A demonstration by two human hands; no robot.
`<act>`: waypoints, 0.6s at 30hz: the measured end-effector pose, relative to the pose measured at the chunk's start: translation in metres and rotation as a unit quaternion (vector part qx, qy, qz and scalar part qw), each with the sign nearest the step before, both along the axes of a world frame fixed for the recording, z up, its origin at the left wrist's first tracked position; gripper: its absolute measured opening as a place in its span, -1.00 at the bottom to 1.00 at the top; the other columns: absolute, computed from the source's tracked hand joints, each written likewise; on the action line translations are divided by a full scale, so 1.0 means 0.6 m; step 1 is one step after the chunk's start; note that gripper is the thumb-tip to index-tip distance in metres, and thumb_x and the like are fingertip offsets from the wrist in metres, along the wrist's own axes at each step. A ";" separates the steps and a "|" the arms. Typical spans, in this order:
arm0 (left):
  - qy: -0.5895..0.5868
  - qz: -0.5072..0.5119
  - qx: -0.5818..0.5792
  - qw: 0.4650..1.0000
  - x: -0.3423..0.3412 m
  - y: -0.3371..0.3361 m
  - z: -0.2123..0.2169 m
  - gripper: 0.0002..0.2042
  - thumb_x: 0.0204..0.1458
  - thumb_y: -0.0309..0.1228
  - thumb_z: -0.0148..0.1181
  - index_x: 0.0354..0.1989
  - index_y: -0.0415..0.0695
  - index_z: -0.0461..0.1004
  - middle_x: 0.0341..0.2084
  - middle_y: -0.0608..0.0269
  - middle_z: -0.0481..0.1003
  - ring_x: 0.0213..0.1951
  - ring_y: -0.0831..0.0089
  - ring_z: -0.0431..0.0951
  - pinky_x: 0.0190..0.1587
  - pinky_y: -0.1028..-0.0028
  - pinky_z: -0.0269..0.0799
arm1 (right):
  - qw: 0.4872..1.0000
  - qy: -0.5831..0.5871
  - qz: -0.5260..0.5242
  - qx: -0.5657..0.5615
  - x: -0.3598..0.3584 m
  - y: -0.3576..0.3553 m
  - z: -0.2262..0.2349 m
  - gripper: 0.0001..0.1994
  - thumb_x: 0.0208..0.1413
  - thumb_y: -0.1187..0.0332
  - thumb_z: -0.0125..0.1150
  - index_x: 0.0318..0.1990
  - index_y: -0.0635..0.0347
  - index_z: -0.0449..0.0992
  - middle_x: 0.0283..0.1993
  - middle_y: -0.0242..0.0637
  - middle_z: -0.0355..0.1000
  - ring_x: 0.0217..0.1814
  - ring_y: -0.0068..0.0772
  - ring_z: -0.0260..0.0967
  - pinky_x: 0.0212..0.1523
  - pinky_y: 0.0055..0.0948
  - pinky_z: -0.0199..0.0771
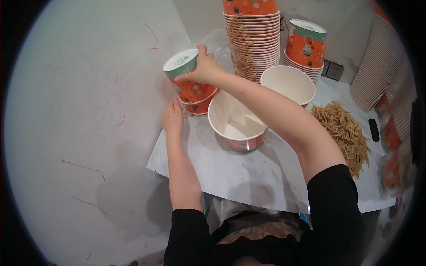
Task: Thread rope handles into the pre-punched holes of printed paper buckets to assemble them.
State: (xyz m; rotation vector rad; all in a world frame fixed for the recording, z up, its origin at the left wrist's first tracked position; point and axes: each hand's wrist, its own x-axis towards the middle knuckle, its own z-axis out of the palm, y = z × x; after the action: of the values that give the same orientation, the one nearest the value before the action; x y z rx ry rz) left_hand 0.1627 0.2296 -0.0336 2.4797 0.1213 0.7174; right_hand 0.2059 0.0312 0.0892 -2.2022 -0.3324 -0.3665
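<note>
My right hand [203,67] is closed around an upside-down orange paper bucket [194,88] with a green band and white base. Beneath it is another orange paper bucket [200,107], its rim downward. Low on the left side of these buckets, my left hand [173,117] is raised with its fingers extended, close to the lower rim; whether it touches the bucket is hard to tell. An upright paper bucket [235,119] with a white inside stands under my right forearm. Behind that forearm is a second upright bucket [288,84].
A tall stack of nested buckets [255,44] rises at the back, with brown shreds hanging on it. Another stack [306,46] stands beside it. Brown shredded paper [341,133] lies on the white table [266,186]. A wall [97,111] borders the left. More stacks [377,62] stand right.
</note>
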 end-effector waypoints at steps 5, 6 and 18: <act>0.034 -0.101 -0.292 0.950 0.021 -0.007 -0.027 -0.39 0.36 0.09 -0.30 0.24 -0.15 0.43 -0.11 0.11 0.63 -0.42 0.38 0.58 -0.28 0.40 0.45 | 1.000 0.022 -0.008 -0.016 0.008 -0.004 -0.017 0.46 -0.54 -0.24 0.69 0.41 0.41 -0.19 0.23 0.38 0.19 0.22 0.36 0.37 0.21 -0.08 0.48; 0.075 -0.120 -0.320 0.937 0.019 -0.002 -0.024 -0.37 0.37 0.09 -0.30 0.27 -0.18 0.39 -0.05 0.13 0.62 -0.46 0.45 0.54 -0.31 0.43 0.44 | 0.999 0.035 -0.012 -0.019 0.006 -0.005 -0.015 0.45 -0.54 -0.24 0.69 0.40 0.41 -0.18 0.24 0.37 0.19 0.22 0.34 0.37 0.20 -0.08 0.48; 0.086 -0.050 -0.173 0.980 -0.026 -0.043 0.016 -0.41 0.32 0.09 -0.15 0.10 -0.19 0.54 -0.27 0.05 0.68 -0.23 0.24 0.67 -0.10 0.32 0.49 | 0.994 0.064 0.085 -0.025 0.026 -0.074 -0.034 0.44 -0.48 -0.14 0.72 0.40 0.48 -0.23 0.27 0.40 0.24 0.33 0.18 0.34 0.28 -0.24 0.42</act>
State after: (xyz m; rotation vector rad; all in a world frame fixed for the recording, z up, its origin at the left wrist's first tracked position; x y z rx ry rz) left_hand 0.1472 0.2039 -0.0238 2.1906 0.1691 0.3993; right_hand 0.2213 -0.0134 0.0689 -2.2138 -0.4589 -0.1255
